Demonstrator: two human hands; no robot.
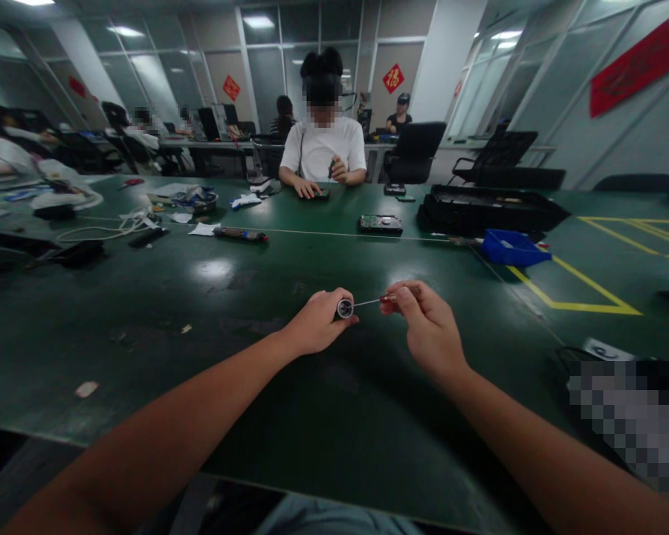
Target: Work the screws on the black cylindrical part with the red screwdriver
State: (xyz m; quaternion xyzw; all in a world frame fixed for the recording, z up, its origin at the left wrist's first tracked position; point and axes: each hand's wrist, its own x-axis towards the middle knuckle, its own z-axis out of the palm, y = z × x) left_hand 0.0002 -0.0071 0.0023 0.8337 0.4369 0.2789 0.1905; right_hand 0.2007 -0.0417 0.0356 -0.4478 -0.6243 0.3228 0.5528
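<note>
My left hand (322, 321) is wrapped round a small dark cylinder (345, 309) with a silvery ring at its end, which faces me. Inside that ring are parts too small to make out. My right hand (427, 321) grips a screwdriver (389, 298) by its reddish, see-through handle. The thin metal shaft points left and meets the rim of the cylinder, though whether its tip touches anything inside cannot be seen. Both hands are held over the middle of the green table (290, 416).
Across the table a person (323, 148) in a white top handles small dark parts. A hard drive (380, 223), a black tray (485, 212), a blue bin (514, 247) and an electric screwdriver (239, 234) lie beyond my hands. White cable (111, 227) lies at left.
</note>
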